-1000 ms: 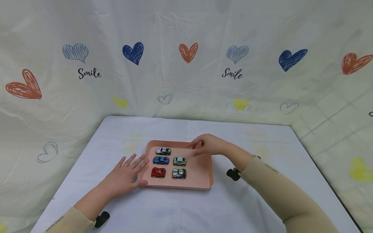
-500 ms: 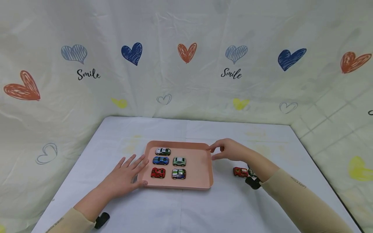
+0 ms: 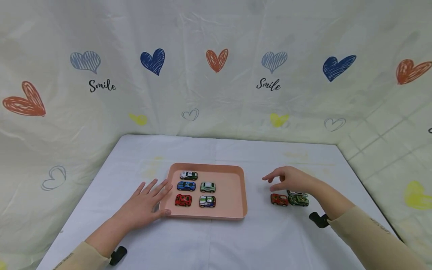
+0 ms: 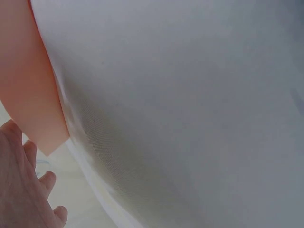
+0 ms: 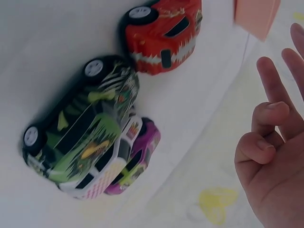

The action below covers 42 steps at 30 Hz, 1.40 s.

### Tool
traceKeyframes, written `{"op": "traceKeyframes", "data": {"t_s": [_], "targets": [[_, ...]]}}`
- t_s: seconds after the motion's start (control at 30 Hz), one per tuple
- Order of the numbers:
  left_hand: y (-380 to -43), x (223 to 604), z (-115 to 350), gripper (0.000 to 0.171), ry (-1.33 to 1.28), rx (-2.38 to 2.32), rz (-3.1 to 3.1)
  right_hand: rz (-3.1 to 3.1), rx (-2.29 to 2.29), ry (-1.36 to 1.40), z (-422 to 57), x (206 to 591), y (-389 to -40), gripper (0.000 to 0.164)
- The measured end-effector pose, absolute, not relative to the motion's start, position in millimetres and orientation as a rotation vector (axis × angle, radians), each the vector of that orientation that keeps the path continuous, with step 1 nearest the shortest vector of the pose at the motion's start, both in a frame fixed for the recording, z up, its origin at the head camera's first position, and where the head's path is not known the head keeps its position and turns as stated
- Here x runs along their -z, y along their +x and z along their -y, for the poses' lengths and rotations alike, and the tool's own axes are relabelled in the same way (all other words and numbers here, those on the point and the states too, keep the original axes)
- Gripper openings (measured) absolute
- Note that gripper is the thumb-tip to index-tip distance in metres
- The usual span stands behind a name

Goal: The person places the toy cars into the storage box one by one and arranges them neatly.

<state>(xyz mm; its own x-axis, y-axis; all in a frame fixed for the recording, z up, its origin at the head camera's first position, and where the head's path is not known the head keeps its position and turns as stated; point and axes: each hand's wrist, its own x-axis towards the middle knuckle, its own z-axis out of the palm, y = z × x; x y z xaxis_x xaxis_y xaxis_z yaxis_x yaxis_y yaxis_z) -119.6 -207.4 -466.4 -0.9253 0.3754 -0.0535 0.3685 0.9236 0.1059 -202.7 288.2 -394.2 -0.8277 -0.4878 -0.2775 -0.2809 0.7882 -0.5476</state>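
Only word you can actually read here is "Smile", black script, printed twice on the pale backdrop. You've got one Smile over on the left and the other Smile right of the middle. Your left sleeve and right sleeve have small dark print, but too tiny to read. Label on the white toy car? Too blurry, sorry.
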Motion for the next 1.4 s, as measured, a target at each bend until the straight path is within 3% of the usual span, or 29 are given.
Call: {"op": "traceKeyframes", "data": {"t_s": [0.73,1.4], "targets": [[-120,467,208,0.089,0.579,-0.147,-3.004,-2.509,0.504,-0.424,-310,418,-194,0.035],[-121,467,207,0.090,0.575,-0.125,-2.993,-2.522,0.496,-0.464,-309,424,-192,0.034]]}}
